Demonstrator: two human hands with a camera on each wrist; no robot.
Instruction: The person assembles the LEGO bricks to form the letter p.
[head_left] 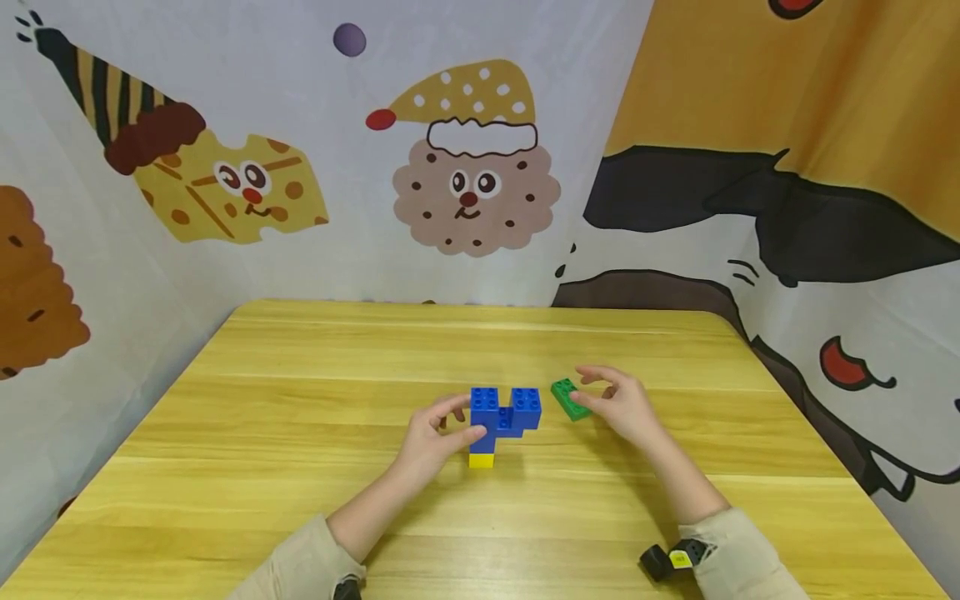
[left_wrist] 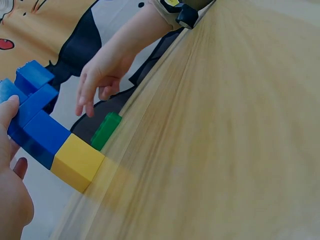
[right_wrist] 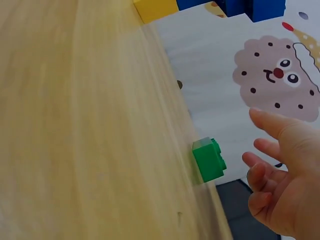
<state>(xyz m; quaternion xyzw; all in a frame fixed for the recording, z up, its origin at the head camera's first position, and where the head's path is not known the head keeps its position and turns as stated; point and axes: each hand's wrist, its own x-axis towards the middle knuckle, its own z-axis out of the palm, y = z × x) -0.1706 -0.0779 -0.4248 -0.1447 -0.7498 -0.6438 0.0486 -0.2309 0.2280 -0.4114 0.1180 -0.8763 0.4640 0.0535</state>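
Blue toy building blocks (head_left: 483, 421) form a branching stack with two raised studded blocks on top and a yellow block (left_wrist: 77, 162) at its foot, upright on the table. My left hand (head_left: 431, 437) pinches the blue part from the left, its thumb on the near side; the other fingers are partly hidden behind. To the right of the stack lies a flat green block (right_wrist: 207, 162), studs up. Just over and right of it hovers my right hand (head_left: 622, 408), fingers spread and loosely bent, with nothing held. In the right wrist view a gap shows between the fingers and the green block.
The wooden table (head_left: 300, 367) reaches back to a hanging cloth (head_left: 300, 50) printed with cartoon food figures. More patterned cloth hangs along the right side. A black wrist device (head_left: 671, 560) sits at my right sleeve, near the tabletop.
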